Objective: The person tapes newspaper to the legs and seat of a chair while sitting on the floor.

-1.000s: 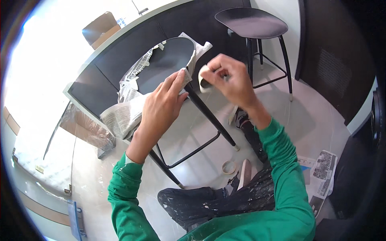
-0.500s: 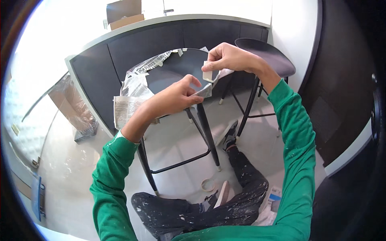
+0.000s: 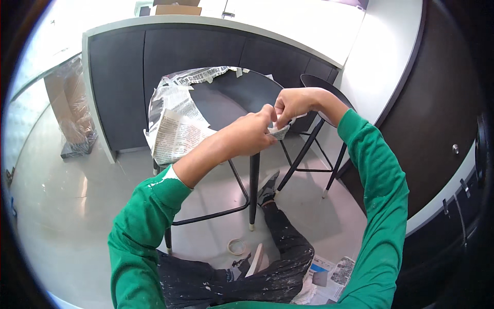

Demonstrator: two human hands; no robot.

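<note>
A dark stool (image 3: 221, 100) stands in front of me, its seat rim partly covered with newspaper (image 3: 180, 136) at the left and back, held by bits of pale tape. At the seat's near right edge, my left hand (image 3: 249, 134) is closed, fingertips pinching a small piece of newspaper (image 3: 279, 134). Right beside it, my right hand (image 3: 298, 106) pinches a short whitish strip of tape (image 3: 275, 124) against that edge. The fingers of both hands nearly meet, and most of the strip is hidden by them.
A roll of tape (image 3: 236, 246) lies on the floor near my shoe. Newspaper sheets (image 3: 337, 273) are by my right leg. A second dark stool (image 3: 321, 85) stands behind to the right, near a counter (image 3: 193, 44). Plastic-wrapped cardboard (image 3: 72, 108) stands far left.
My right hand has come down with the tape strip from above the seat to the edge beside my left fingertips. My left fingers have closed more on the paper. The view has shifted.
</note>
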